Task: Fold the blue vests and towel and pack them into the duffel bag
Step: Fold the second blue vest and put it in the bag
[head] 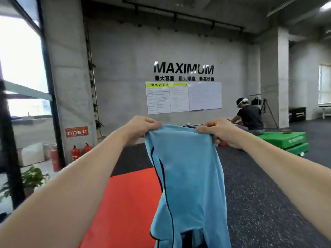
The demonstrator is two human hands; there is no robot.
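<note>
A light blue vest [188,176] with dark trim hangs in the air in front of me, held up by its top edge. My left hand [141,128] pinches the upper left corner and my right hand [220,130] pinches the upper right corner, both arms stretched forward. The vest drops down past the bottom of the frame, its lower part bunched and narrow. No towel or duffel bag is in view.
A red mat [125,203] lies on the dark speckled floor below the vest. Stacked green mats [286,140] sit at the right with a person [250,115] seated by them. Red fire extinguishers [75,153] and a potted plant [30,178] stand at the left by a concrete pillar.
</note>
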